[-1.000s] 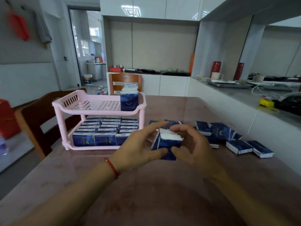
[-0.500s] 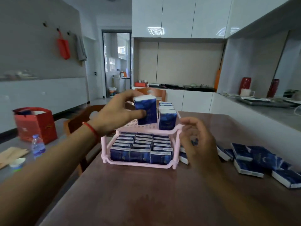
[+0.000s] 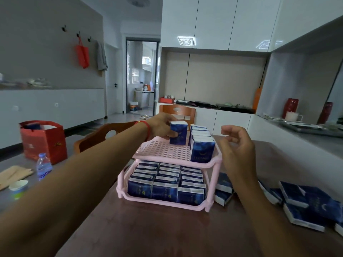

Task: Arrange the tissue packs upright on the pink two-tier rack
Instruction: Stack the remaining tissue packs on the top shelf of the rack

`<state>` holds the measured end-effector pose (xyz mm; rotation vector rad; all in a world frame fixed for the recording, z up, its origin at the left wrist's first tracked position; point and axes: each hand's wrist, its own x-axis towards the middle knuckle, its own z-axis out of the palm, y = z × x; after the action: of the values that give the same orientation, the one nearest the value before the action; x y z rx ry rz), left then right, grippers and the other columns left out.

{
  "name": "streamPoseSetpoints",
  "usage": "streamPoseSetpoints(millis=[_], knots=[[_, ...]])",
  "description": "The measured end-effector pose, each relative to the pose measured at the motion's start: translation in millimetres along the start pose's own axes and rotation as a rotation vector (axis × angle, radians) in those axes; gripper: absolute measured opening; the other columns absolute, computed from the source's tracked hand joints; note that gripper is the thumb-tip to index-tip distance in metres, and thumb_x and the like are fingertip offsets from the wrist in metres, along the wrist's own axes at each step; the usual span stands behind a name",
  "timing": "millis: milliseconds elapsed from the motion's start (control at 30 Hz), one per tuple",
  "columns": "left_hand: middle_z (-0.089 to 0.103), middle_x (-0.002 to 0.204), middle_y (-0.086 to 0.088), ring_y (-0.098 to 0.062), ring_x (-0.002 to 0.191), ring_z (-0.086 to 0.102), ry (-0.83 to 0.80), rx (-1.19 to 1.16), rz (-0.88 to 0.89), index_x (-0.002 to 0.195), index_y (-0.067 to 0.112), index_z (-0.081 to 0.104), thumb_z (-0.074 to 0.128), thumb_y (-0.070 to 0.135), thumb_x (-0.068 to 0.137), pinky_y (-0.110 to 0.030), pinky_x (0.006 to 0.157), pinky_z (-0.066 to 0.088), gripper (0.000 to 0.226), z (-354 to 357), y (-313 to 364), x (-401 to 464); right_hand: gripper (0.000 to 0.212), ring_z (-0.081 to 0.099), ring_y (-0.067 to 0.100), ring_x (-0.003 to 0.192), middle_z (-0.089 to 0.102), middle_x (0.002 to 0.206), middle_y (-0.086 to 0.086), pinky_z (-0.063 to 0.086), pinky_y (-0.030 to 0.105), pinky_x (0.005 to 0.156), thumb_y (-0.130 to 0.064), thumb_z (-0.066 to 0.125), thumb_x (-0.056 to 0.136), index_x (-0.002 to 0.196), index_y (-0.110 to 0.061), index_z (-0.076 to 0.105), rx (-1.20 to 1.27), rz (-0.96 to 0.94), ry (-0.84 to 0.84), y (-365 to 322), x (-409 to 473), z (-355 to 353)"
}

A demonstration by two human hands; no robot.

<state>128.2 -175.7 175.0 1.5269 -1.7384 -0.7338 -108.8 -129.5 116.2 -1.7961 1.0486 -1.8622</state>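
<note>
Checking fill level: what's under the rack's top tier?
The lower tier holds three rows of upright tissue packs, looking full. The top tier covers the rearmost ones, so I can't count them.

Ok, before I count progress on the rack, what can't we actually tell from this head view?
- Held pack: whether it rests on the top tier; left hand covers its far side.
- Top row: count unclear, the front pack hides those behind.
- Bottom tier: back rows hidden under the top tier.
- Loose packs: cut off by the right edge, partly behind the right hand and forearm.
</note>
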Motion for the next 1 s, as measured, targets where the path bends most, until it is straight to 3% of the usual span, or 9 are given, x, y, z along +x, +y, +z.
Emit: streamPoseSetpoints(millis=[67,167,233,333,533,733,1000], knots=[[0.064,0.123,-0.015,-0.028,0.116,0.062,-0.027,-0.010,-0.003,0.129,0.006,0.056,0.066,-0.005,0.089,-0.045,0.096,0.057,0.043,3,-4,5,0.024,0.059,-0.010,0.092,0.064,0.109,-0.014,0.048,0.007,0.069,-0.010,0.062,0.092,0.115,-0.015,0.061,-0.005,0.003,0.004,2,0,-1],[0.065,0.123,-0.014,-0.027,0.116,0.062,-0.031,-0.033,0.014,0.130,0.007,0.057,0.065,-0.005,0.090,-0.041,0.093,0.058,0.042,5,-5,8,0.024,0.058,-0.005,0.093,0.065,0.110,-0.008,0.045,0.001,0.067,-0.007,0.060,0.092,0.115,-0.012,0.062,-0.031,-0.002,0.018,3,1,-2],[0.065,0.123,-0.014,-0.026,0.115,0.062,-0.028,-0.023,0.017,0.132,0.007,0.055,0.065,-0.004,0.090,-0.038,0.091,0.058,0.044,6,-4,10,0.024,0.058,-0.002,0.094,0.065,0.111,-0.006,0.046,0.003,0.066,-0.006,0.059,0.092,0.115,-0.012,0.063,-0.040,0.006,0.022,4,1,-3],[0.066,0.123,-0.012,-0.026,0.116,0.063,-0.051,-0.006,0.016,0.133,0.008,0.054,0.067,-0.003,0.089,-0.047,0.099,0.055,0.048,8,-4,13,0.024,0.058,-0.003,0.093,0.065,0.112,-0.007,0.046,0.009,0.068,-0.006,0.059,0.092,0.114,-0.015,0.062,-0.052,0.021,0.021,5,1,-3],[0.063,0.125,-0.015,-0.029,0.115,0.063,-0.069,-0.059,0.015,0.141,0.010,0.049,0.067,-0.004,0.088,-0.049,0.096,0.057,0.058,12,-10,10,0.025,0.058,-0.004,0.093,0.064,0.110,-0.007,0.046,0.002,0.065,-0.004,0.059,0.091,0.114,-0.014,0.063,-0.053,0.029,0.013,4,1,-3],[0.058,0.128,-0.014,-0.030,0.118,0.060,-0.025,-0.147,0.006,0.143,0.014,0.044,0.065,-0.002,0.091,-0.045,0.092,0.059,0.059,16,-17,9,0.024,0.058,-0.003,0.093,0.065,0.110,-0.007,0.046,0.003,0.066,-0.004,0.059,0.091,0.112,-0.014,0.063,-0.061,0.024,0.001,5,1,-5],[0.057,0.132,-0.007,-0.025,0.120,0.057,-0.023,0.040,0.057,0.151,0.028,0.034,0.071,0.005,0.089,-0.046,0.101,0.053,0.076,18,-22,8,0.024,0.058,-0.005,0.093,0.064,0.112,-0.008,0.046,0.010,0.066,-0.007,0.059,0.092,0.114,-0.015,0.063,-0.064,0.030,-0.006,3,2,-5]])
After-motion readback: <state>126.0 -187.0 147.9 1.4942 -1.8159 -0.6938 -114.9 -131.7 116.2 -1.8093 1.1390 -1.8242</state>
